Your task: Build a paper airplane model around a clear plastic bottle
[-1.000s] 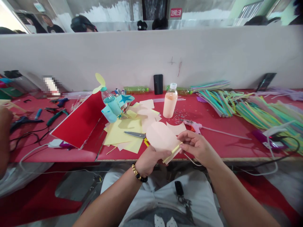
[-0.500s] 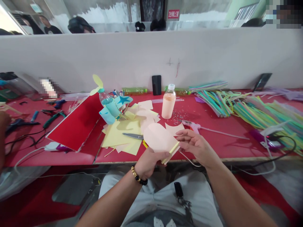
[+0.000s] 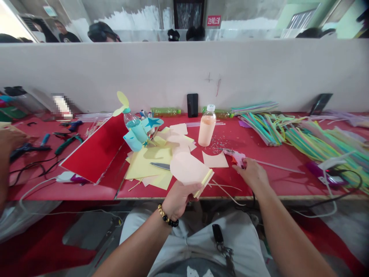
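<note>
My left hand [image 3: 180,198] is closed on a pink paper cutout [image 3: 187,167] with a rounded far end. Along the cutout's near right edge runs a folded pale-yellow strip [image 3: 203,182]. My right hand [image 3: 253,175] is at the pink glue gun [image 3: 236,157] on the table, thumb and fingers around its handle. A piece of pink paper [image 3: 215,159] with a curved cut-out lies between the hands. The scissors' blades [image 3: 160,165] stick out from beneath the cutout; their handles are hidden.
Behind the paper stands a pink-wrapped bottle [image 3: 206,127]. Yellow sheets [image 3: 147,159] lie left of centre, near a blue bottle craft [image 3: 137,130] and a red board [image 3: 95,150]. Bundled coloured strips [image 3: 319,138] cover the right side. Another person's hand [image 3: 10,140] is at far left.
My right hand has left the paper cutout and moved right to the glue gun, closing on its handle. My left hand still holds the cutout, shifted slightly left.
</note>
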`<state>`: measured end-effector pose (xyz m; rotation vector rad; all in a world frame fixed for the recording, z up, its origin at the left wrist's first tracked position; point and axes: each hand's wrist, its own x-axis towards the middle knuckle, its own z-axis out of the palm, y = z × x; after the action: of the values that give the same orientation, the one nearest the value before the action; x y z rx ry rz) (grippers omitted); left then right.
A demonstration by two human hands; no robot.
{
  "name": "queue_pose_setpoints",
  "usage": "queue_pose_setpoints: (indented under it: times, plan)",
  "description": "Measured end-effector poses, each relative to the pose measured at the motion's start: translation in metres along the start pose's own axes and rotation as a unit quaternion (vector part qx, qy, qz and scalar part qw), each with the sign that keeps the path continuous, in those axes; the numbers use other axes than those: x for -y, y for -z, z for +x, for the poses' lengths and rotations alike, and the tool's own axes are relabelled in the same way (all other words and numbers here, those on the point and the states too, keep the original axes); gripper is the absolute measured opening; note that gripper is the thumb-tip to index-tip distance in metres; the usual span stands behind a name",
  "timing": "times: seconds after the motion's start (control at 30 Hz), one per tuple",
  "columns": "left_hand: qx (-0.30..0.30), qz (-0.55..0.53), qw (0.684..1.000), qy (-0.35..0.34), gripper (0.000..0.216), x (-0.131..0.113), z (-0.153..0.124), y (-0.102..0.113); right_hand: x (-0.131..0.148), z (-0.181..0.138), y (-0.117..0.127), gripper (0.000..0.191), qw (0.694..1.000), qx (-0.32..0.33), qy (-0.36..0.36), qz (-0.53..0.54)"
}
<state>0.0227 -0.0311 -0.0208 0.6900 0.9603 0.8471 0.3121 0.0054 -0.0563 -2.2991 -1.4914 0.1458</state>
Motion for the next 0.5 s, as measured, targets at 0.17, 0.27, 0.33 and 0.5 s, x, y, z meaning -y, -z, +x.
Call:
queue_pose_setpoints:
  times: [0.17,0.27,0.33,0.5]
  plan:
    - [0.021,0.007,1.000,-0.002,0.043,0.001,0.000,0.001,0.041,-0.036,0.028,0.031,0.944,0.011,0.186,0.272]
    - [0.038,0.011,0.999,-0.001,0.045,0.001,0.000,-0.001,0.070,-0.055,0.043,0.021,0.864,0.132,0.265,0.407]
    - [0.041,0.014,0.999,0.003,0.046,0.000,-0.002,-0.003,0.084,-0.059,0.047,0.014,0.843,0.183,0.274,0.425]
    - [0.044,0.023,0.999,0.004,0.048,-0.003,-0.006,-0.005,0.091,-0.052,0.048,0.009,0.835,0.267,0.232,0.422]
